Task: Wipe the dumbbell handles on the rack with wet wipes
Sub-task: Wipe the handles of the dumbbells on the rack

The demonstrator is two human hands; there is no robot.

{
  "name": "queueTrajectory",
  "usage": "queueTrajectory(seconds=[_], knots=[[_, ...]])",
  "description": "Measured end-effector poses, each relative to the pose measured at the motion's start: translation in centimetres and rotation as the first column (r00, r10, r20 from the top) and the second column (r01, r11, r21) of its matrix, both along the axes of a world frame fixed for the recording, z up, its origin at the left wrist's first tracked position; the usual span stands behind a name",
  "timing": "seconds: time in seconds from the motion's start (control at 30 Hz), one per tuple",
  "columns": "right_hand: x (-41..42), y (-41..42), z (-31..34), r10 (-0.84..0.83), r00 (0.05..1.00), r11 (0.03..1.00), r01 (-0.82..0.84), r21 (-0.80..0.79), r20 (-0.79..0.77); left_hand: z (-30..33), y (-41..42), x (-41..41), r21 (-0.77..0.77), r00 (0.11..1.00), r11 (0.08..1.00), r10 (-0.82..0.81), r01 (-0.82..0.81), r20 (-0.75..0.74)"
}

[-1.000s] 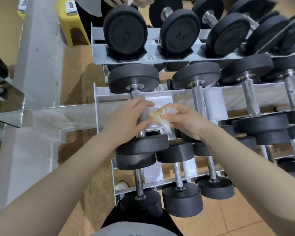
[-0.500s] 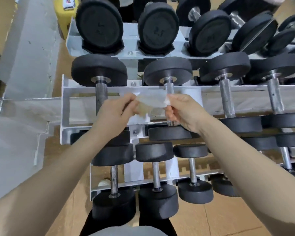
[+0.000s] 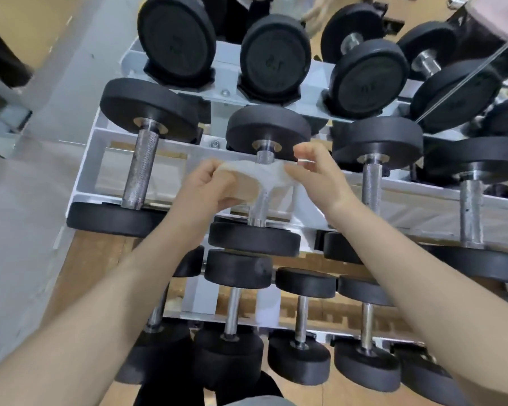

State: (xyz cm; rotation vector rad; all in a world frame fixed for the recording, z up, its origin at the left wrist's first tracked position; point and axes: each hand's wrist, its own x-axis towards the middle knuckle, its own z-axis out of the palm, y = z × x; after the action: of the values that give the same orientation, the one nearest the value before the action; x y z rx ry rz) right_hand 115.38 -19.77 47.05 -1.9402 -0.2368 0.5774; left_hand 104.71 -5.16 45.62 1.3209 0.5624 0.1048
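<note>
Wood-toned floor (image 3: pixel 346 388) with a grey wall (image 3: pixel 18 230) at left; a white three-tier rack (image 3: pixel 84 183) carries black dumbbells; the left hand (image 3: pixel 206 191) and right hand (image 3: pixel 317 174) pinch a wet wipe (image 3: pixel 261 174) stretched over the middle-tier dumbbell handle (image 3: pixel 260 206)

Left hand (image 3: pixel 206 189) and right hand (image 3: pixel 314 174) — fingers curled, pinching, forearms stretched forward.
</note>
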Motion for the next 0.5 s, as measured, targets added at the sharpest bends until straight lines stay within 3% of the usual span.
queueTrajectory(seconds=[0.1, 0.2, 0.27, 0.4, 0.5], knots=[[-0.3, 0.4, 0.6, 0.204, 0.979, 0.965, -0.201, 0.167, -0.002, 0.1, -0.5, 0.5, 0.01, 1.0, 1.0, -0.027, 0.027, -0.004], [-0.3, 0.6, 1.0, 0.419, 0.906, 0.906, -0.413, 0.094, -0.054, 0.2, -0.3, 0.7, 0.015, 0.995, 0.995, -0.098, 0.098, 0.002], [-0.1, 0.4, 0.7, 0.468, 0.874, 0.883, -0.461, 0.084, -0.131, 0.3, -0.1, 1.0, 0.006, 0.992, 0.993, -0.122, 0.122, 0.026], [0.6, -0.7, 0.3, 0.236, 0.931, 0.972, -0.228, 0.061, -0.277, -0.4, 0.2, 1.9, 0.161, 0.993, 0.98, -0.111, 0.115, -0.036], [1.9, -1.8, -0.7, -0.014, 1.0, 0.975, 0.008, -0.223, -0.024, -1.9, 0.5, 2.6, 0.314, 0.956, 0.919, -0.162, 0.237, -0.246]])
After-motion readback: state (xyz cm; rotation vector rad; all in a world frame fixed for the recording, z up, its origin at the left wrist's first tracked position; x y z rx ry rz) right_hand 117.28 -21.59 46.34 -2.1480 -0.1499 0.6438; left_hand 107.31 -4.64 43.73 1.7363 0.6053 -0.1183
